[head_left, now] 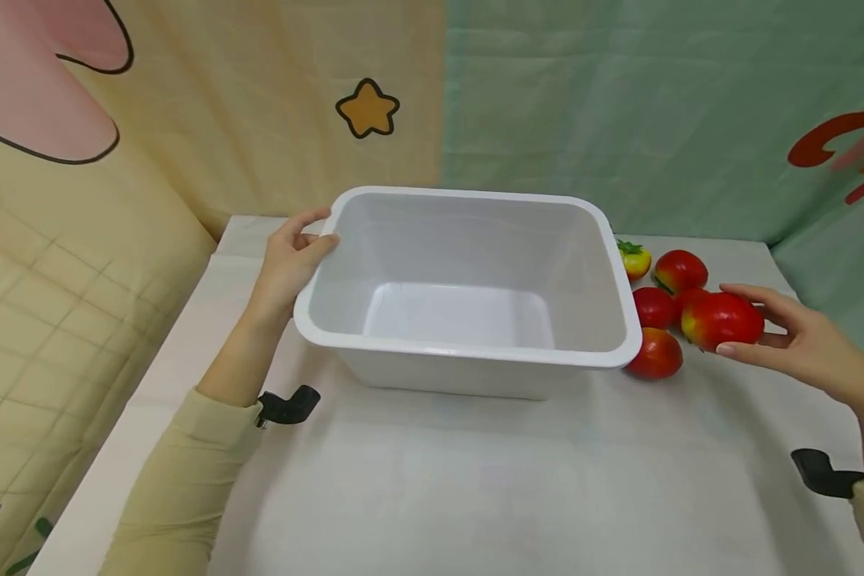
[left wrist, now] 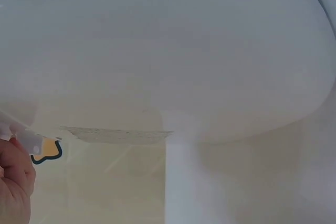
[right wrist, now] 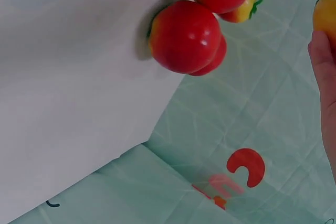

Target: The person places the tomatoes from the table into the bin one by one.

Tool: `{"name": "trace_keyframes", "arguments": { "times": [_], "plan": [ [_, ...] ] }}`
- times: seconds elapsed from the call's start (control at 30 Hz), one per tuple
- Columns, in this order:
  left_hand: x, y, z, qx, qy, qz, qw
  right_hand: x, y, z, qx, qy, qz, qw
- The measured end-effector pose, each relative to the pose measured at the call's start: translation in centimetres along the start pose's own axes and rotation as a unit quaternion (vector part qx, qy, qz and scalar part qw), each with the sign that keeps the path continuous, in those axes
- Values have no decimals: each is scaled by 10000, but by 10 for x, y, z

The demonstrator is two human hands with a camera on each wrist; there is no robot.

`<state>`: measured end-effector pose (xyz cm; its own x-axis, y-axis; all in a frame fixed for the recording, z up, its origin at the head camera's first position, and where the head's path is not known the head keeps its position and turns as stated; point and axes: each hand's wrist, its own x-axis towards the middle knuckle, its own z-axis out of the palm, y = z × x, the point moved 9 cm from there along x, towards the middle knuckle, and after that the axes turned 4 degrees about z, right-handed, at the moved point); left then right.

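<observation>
My left hand (head_left: 291, 260) grips the left rim of a white plastic basin (head_left: 454, 352), thumb over the edge. That hand (left wrist: 14, 182) also shows at the lower left of the left wrist view, where the basin's wall (left wrist: 168, 51) fills most of the picture. Inside, the basin is bare. With fingers and thumb, my right hand (head_left: 799, 340) holds a glossy red-and-yellow fruit (head_left: 723, 322), overlapping the fruits behind it. In the right wrist view, the held fruit (right wrist: 326, 17) shows a yellow side and a green leafy top, partly out of frame.
Several similar red fruits (head_left: 680, 270) lie in a cluster at the basin's right side, one with a yellow, green-leaved top (head_left: 634, 258). Everything stands on a white-covered table (head_left: 461, 480). Printed curtains (head_left: 655, 120) hang close behind and at both sides.
</observation>
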<state>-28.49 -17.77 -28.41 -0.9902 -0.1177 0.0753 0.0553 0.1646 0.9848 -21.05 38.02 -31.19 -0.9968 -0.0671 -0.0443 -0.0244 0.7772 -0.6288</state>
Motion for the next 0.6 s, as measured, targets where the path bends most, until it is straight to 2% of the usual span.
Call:
{"name": "trace_keyframes", "arguments": {
  "times": [0.17, 0.37, 0.6],
  "plan": [
    [0, -1, -1, -39, -55, -11, 10000, 9, -17, -8, 162, 150, -184, 9996],
    [-2, -1, -3, 17, -15, 5, 10000, 21, -40, -12, 186, -51, -280, 9994],
    [-1, 1, -1, -118, -42, 56, 9999, 32, -64, -17, 132, -213, -284, 9993]
  ]
}}
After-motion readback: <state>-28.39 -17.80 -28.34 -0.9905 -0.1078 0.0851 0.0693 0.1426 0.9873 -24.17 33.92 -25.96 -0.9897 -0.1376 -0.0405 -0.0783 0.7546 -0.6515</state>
